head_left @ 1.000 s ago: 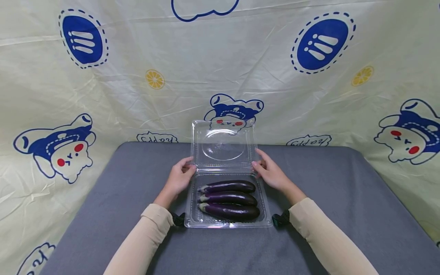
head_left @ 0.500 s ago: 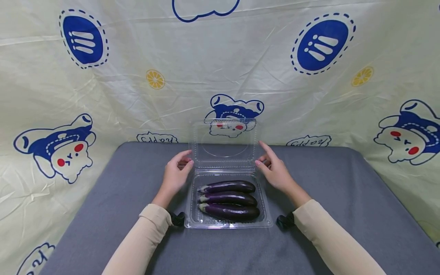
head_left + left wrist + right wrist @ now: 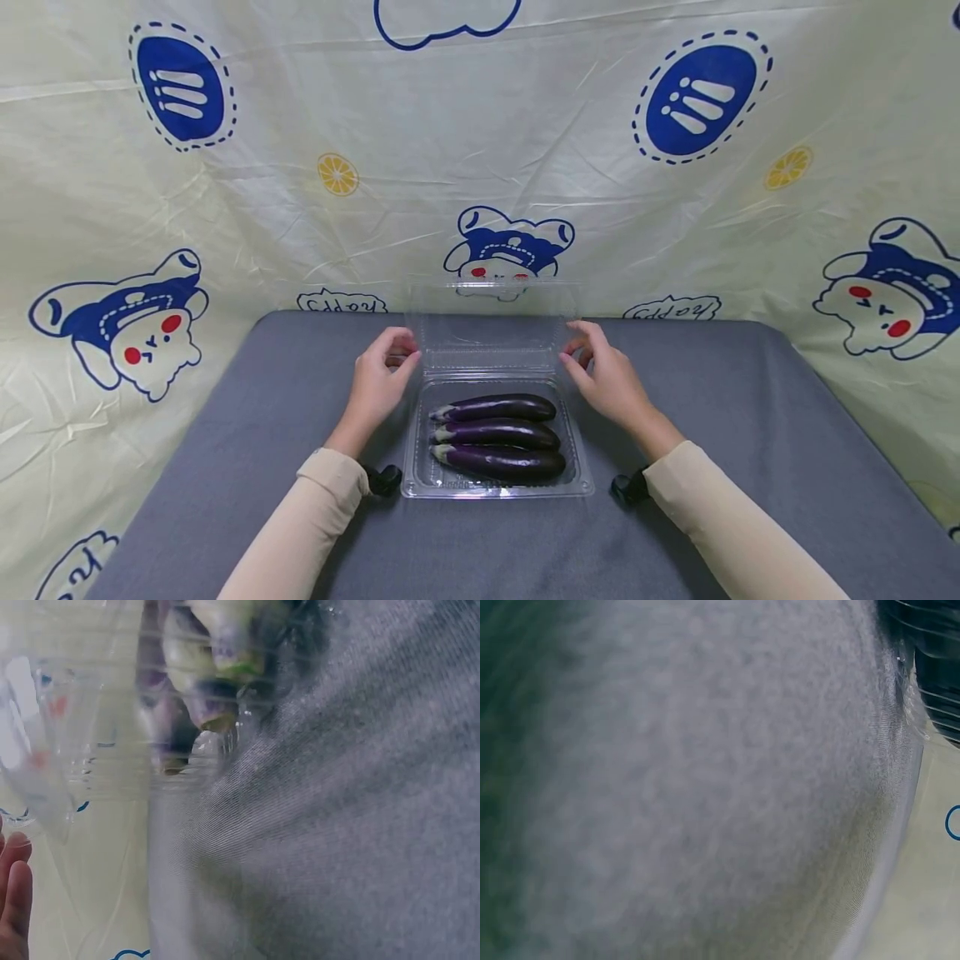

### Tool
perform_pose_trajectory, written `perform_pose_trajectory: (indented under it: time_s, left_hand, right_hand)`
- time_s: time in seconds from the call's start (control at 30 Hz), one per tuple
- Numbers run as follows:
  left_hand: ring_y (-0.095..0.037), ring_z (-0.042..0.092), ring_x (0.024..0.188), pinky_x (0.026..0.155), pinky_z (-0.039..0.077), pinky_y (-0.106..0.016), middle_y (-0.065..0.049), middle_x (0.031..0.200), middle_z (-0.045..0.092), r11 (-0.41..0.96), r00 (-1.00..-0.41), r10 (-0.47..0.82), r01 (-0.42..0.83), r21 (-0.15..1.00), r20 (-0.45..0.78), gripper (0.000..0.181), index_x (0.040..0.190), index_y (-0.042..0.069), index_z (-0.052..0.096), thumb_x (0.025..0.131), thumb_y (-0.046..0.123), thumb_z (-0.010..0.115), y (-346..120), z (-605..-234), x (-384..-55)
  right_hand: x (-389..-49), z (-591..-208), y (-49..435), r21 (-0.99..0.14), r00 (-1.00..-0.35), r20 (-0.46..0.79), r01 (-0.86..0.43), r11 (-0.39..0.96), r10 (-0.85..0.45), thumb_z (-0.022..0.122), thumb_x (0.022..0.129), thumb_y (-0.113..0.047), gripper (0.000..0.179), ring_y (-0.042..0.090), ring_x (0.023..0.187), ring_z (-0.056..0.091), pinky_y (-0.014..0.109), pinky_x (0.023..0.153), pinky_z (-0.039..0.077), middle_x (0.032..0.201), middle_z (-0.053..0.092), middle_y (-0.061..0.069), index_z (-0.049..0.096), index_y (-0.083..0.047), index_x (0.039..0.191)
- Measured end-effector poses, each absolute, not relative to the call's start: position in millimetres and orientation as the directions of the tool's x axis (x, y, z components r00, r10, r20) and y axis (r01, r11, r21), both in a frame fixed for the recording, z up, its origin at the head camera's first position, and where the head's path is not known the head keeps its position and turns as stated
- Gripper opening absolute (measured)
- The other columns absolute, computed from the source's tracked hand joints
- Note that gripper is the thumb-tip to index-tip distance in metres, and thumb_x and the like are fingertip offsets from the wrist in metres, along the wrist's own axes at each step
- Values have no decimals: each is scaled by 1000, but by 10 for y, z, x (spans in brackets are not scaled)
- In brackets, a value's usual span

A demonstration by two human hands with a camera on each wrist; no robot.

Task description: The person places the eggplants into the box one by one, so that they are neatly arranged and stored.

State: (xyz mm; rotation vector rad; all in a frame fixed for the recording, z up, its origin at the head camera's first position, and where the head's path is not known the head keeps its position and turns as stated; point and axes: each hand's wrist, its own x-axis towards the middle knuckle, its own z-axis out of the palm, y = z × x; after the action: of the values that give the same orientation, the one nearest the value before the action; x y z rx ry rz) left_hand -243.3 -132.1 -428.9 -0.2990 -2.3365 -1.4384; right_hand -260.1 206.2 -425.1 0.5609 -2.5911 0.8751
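A clear plastic clamshell container (image 3: 498,492) lies on the table with its lid (image 3: 491,333) raised at the back. Three dark purple eggplants (image 3: 498,462) lie side by side in the base, stems to the left; their stem ends (image 3: 210,667) show through ribbed plastic in the left wrist view. My left hand (image 3: 378,377) is beside the lid's left edge, fingers bent loosely, thumb near the plastic. On the other side, my right hand (image 3: 606,375) hovers near the lid's right edge with fingers loosely bent. Neither hand visibly grips anything. The right wrist view leaves my right hand out.
A grey cloth covers the table (image 3: 712,400). Behind and around it hangs a pale curtain (image 3: 480,150) printed with cartoon figures and orange slices. Dark bands (image 3: 384,481) circle both wrists near the beige sleeves (image 3: 300,517).
Both hands have let go of the lid's side edges and moved slightly outward. In the head view the lid's top edge now appears lower and wider. The eggplants and base stay put.
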Motion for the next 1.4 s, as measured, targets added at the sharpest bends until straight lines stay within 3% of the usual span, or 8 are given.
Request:
perform_pose_trajectory:
  time_s: [0.23,0.5,0.7,0.8,0.97,1.13,1.3,1.4]
  left_hand:
    - [-22,67,89,82,59,-41,-10,95,69,492,-882,17,417,764,470,9,96,6,67,93,13,70,-1362,-4234,-2364]
    - [-19,67,86,79,59,-37,-6,93,71,559,-880,81,429,710,468,9,95,7,71,92,15,71,-1431,-4233,-2267]
    - [-20,69,88,81,60,-38,-6,96,73,574,-879,136,446,687,457,11,99,8,72,92,16,71,-1498,-4241,-2175]
    - [-21,70,90,83,60,-39,-6,99,74,590,-878,163,453,669,450,12,101,7,73,92,15,70,-1528,-4244,-2143]
    - [-25,70,93,84,59,-44,-9,105,73,608,-869,216,476,635,445,15,105,6,72,93,14,70,-1570,-4244,-2105]
    - [-25,69,94,84,59,-46,-10,111,71,610,-863,264,496,618,432,21,111,5,70,92,13,70,-1606,-4225,-2057]
    - [-24,68,95,83,59,-43,-11,114,69,578,-857,270,508,638,438,25,116,3,69,94,16,67,-1626,-4229,-2010]
    - [-26,66,101,85,58,-45,-12,116,68,559,-851,279,521,645,445,38,120,2,68,100,34,58,-1644,-4239,-1974]
  right_hand:
    - [-2501,-4196,2076,-482,-860,441,-469,739,-258,69,94,-16,19,15,72,58,26,55,44,95,68,4,56,-12,107]
    - [-2445,-4197,2121,-421,-850,443,-478,771,-285,70,94,-21,11,12,68,56,34,62,50,86,70,2,66,-12,99]
    - [-2383,-4192,2159,-374,-830,456,-507,776,-323,71,93,-24,14,10,61,49,24,54,40,74,63,-2,60,-15,91]
    - [-2340,-4185,2178,-371,-822,455,-524,767,-341,70,93,-25,13,10,63,54,25,55,44,79,67,-3,61,-16,92]
    - [-2278,-4173,2203,-353,-817,451,-532,770,-358,68,95,-28,12,17,79,70,38,66,59,97,76,2,65,-17,95]
    - [-2221,-4149,2233,-283,-798,465,-544,790,-383,68,95,-30,15,14,71,67,35,63,57,94,77,2,66,-17,90]
    - [-2155,-4120,2274,-216,-739,522,-596,773,-425,70,92,-26,19,8,65,64,30,59,54,99,77,3,72,-14,106]
    - [-2114,-4108,2309,-195,-711,545,-622,758,-444,73,90,-25,27,11,69,68,32,60,55,104,77,5,73,-11,113]
